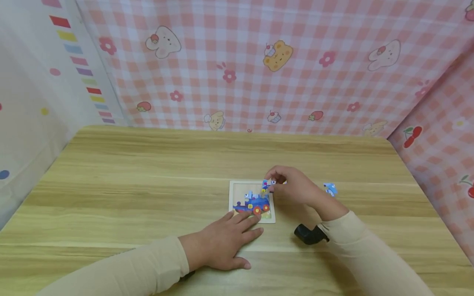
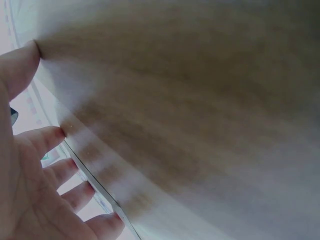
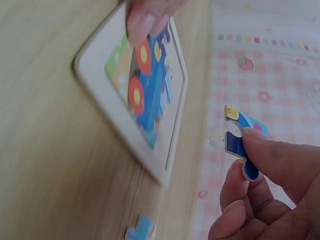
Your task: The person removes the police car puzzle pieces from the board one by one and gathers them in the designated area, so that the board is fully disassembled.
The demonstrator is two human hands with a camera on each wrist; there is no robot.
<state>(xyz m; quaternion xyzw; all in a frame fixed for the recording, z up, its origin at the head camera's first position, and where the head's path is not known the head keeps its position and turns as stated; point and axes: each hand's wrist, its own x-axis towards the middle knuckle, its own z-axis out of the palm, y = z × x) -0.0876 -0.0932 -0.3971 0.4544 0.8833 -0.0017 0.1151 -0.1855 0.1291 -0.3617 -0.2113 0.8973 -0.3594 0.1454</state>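
A square jigsaw tray [image 1: 231,187] with a pale rim lies on the table, its lower part filled with pieces showing a blue train [image 1: 255,204] with red wheels. My left hand [image 1: 226,240] rests flat with fingers spread, its fingertips over the tray's near edge. Between thumb and fingers, my right hand [image 1: 296,187] pinches a blue jigsaw piece [image 3: 240,142] with a yellow patch. That piece is held up above the tray's far right corner. In the right wrist view the tray [image 3: 120,125] shows bare wood in its upper part.
One loose blue jigsaw piece [image 1: 330,189] lies on the table to the right of the right hand. Another piece [image 1: 284,182] is mostly hidden behind that hand. A black curved object [image 1: 309,234] shows at the right wrist. A pink checked cloth [image 1: 244,98] hangs behind the table [image 1: 148,172].
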